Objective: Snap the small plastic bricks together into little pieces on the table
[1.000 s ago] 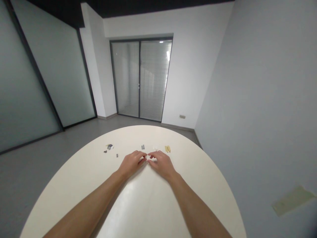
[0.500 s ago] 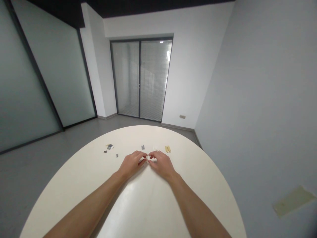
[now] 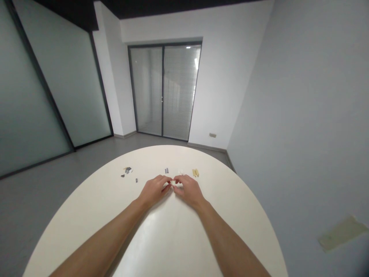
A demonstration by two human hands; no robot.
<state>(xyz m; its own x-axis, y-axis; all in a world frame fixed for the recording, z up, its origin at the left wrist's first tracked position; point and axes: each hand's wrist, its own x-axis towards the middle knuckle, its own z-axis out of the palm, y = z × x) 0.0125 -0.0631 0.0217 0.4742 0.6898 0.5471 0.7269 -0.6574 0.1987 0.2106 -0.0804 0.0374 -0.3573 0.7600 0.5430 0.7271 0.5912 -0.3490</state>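
My left hand (image 3: 154, 189) and my right hand (image 3: 187, 188) rest on the round cream table (image 3: 170, 238), fingertips meeting in a pinch at the middle. Between the fingertips sits a tiny white piece (image 3: 173, 182), too small to name. Both hands have their fingers curled together. Just beyond them lie a small grey piece (image 3: 166, 170), a small white piece (image 3: 180, 172) and two tan pieces (image 3: 195, 173).
To the far left on the table sits a cluster of small dark and grey bits (image 3: 127, 171) and one tiny grey piece (image 3: 136, 180). Beyond the table are a grey floor, glass partitions (image 3: 43, 96) and a sliding glass door (image 3: 164, 90). A wall stands close on the right.
Almost nothing moved. The hands stayed pinched together at the same spot, with only slight shifts of the fingers.
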